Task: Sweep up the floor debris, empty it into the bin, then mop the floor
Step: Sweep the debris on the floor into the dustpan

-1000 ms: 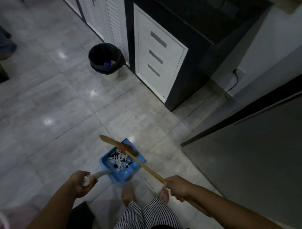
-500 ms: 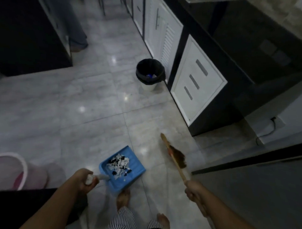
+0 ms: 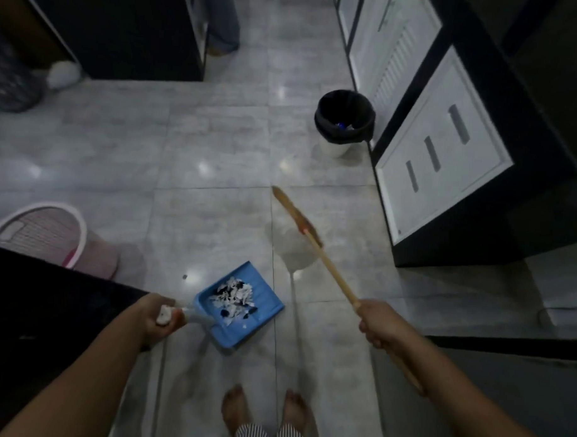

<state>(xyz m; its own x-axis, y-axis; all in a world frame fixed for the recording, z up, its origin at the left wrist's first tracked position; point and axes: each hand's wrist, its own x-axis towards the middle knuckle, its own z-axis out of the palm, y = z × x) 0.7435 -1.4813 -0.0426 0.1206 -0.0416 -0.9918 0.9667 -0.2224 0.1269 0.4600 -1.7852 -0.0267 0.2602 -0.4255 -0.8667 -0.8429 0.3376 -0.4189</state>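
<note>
A blue dustpan (image 3: 264, 310) is held above the grey tiled floor (image 3: 217, 170), with my left hand (image 3: 157, 318) gripping its pale handle. White and dark scraps of debris (image 3: 233, 296) lie piled inside it. My right hand (image 3: 380, 324) grips the wooden handle of a broom (image 3: 325, 257), whose brown head points up and left, off the floor. A white bin with a black liner (image 3: 344, 124) stands ahead on the right beside the cabinets, and a few bits lie at its bottom.
White cabinet doors (image 3: 443, 158) in dark frames run along the right. A pink basket (image 3: 44, 236) stands at the left beside a dark surface (image 3: 32, 301). A dark unit (image 3: 123, 32) blocks the far left. My bare feet (image 3: 264, 410) are at the bottom.
The view has turned left, so the bin now sits ahead on the right and closer. The broom has swung to the right of the dustpan. Both hands keep their hold.
</note>
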